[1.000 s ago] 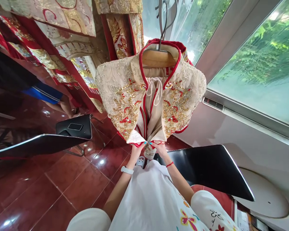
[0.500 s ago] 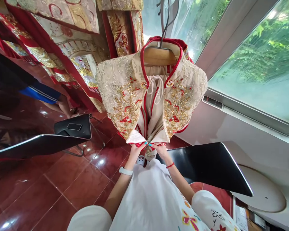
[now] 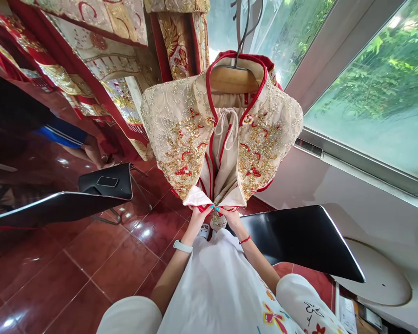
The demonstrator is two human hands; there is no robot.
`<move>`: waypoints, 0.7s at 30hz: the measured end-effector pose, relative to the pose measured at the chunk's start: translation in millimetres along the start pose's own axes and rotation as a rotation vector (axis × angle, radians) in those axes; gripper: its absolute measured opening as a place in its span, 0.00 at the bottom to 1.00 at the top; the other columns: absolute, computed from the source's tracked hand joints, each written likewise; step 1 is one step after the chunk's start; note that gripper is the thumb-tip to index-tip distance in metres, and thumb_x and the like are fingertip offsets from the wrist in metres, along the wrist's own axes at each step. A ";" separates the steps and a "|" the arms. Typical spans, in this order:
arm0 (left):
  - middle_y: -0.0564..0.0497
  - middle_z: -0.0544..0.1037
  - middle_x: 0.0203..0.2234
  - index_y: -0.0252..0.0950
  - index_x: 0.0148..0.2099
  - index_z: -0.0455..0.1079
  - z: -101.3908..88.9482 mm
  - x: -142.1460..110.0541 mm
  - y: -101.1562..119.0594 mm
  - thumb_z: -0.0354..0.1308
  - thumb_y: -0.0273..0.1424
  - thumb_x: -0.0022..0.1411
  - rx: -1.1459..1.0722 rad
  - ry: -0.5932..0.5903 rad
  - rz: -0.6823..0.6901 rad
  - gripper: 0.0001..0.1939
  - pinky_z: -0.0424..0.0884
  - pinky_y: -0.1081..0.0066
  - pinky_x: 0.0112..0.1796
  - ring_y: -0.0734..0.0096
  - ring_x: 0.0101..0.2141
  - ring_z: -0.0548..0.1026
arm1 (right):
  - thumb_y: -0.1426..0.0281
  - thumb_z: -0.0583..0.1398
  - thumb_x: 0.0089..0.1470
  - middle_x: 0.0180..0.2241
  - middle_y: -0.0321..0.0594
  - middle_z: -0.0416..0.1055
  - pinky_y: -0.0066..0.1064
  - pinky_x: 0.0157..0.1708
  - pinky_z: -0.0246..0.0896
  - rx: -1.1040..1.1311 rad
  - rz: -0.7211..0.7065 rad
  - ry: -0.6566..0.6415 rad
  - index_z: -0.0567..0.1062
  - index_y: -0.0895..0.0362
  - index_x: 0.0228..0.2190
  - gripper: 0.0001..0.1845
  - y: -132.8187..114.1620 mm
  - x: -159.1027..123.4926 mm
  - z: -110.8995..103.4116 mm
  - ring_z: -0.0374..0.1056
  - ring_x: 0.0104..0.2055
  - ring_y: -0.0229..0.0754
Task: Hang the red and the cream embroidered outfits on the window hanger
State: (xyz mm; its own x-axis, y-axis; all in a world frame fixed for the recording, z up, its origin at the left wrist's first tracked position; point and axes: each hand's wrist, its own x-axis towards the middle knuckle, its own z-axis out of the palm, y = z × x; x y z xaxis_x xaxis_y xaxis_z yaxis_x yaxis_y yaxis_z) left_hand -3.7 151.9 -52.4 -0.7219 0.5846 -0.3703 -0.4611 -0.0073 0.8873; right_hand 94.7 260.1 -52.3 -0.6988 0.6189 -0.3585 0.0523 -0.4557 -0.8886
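In front of me a cream embroidered jacket (image 3: 170, 120) with gold beading and red trim hangs on a wooden hanger (image 3: 230, 80). Its two front edges fall apart at the chest, where a tied cream cord (image 3: 230, 127) shows inside. My left hand (image 3: 201, 217) pinches the left lower front corner, folded so its white lining shows. The right lower corner is pinched by my right hand (image 3: 231, 217). Both thumbs meet at the middle, with the red-trimmed edges close together. What lies between the fingertips is too small to make out.
Behind the jacket more embroidered garments (image 3: 104, 55) hang at the left. A black chair (image 3: 299, 236) stands close on my right. Another black chair (image 3: 73, 208) is on the left, near a phone (image 3: 107, 181) on a black seat. A person's leg (image 3: 90, 149) is beyond; windows (image 3: 379, 93) line the right.
The jacket's upper part has shifted very slightly right in view. Both hands keep their pinch on the lower front corners.
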 end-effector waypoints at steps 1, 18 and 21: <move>0.47 0.82 0.34 0.35 0.34 0.75 0.5 -0.3 1.1 0.73 0.41 0.43 0.004 0.003 0.003 0.19 0.70 0.60 0.50 0.59 0.43 0.78 | 0.61 0.72 0.34 0.20 0.34 0.73 0.33 0.33 0.67 -0.002 0.000 -0.010 0.76 0.55 0.16 0.13 -0.2 -0.8 0.3 0.65 0.26 0.39; 0.47 0.82 0.36 0.34 0.40 0.77 -0.8 1.7 0.5 0.73 0.42 0.43 -0.019 -0.025 0.002 0.23 0.72 0.63 0.45 0.63 0.38 0.78 | 0.62 0.72 0.36 0.20 0.34 0.72 0.33 0.31 0.65 0.018 -0.041 -0.006 0.74 0.54 0.16 0.14 2.2 0.2 8.9 0.64 0.24 0.38; 0.47 0.82 0.35 0.34 0.39 0.77 -0.7 2.5 -0.4 0.73 0.42 0.43 -0.018 -0.019 0.004 0.22 0.72 0.63 0.45 0.64 0.37 0.78 | 0.62 0.72 0.35 0.19 0.33 0.71 0.32 0.30 0.65 0.037 -0.032 0.002 0.72 0.55 0.16 0.15 1.0 -0.5 10.2 0.63 0.24 0.37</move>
State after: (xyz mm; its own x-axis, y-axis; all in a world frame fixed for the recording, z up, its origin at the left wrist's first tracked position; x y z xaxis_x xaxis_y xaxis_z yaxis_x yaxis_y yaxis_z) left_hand -5.7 152.8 -53.8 -0.7140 0.5995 -0.3616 -0.4675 -0.0239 0.8837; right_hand 87.8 252.7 -50.1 -0.6984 0.6350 -0.3302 0.0031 -0.4587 -0.8886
